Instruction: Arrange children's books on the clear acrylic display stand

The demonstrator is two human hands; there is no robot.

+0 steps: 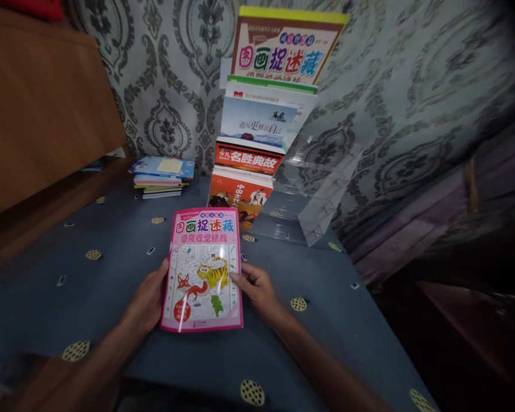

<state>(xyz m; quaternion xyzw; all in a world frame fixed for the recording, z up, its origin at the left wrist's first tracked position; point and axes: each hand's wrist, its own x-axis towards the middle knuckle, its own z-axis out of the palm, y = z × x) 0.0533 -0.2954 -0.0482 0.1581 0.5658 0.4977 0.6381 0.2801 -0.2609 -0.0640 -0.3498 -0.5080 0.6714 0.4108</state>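
Observation:
Between my two hands is a pink picture book (202, 274), its cover facing up toward me, with a yellow tiger and a red fox on it. My left hand (149, 294) grips its left edge, the fingers partly hidden behind it. On the opposite edge, my right hand (260, 290) pinches the book with the thumb on the cover. Just beyond the book stands a clear acrylic rack (326, 200). Its left side carries several books in tiers, among them an orange book (257, 197), a red-banded book (249, 157), a blue-white book (257, 123) and a brown-and-yellow book (283, 51).
A small stack of books (163, 167) lies at the back left of the table, which has a dark blue cloth (124, 229). A wooden cabinet (43, 103) rises at the left. Patterned wallpaper (171, 68) backs the table, and a curtain (446, 194) hangs at right.

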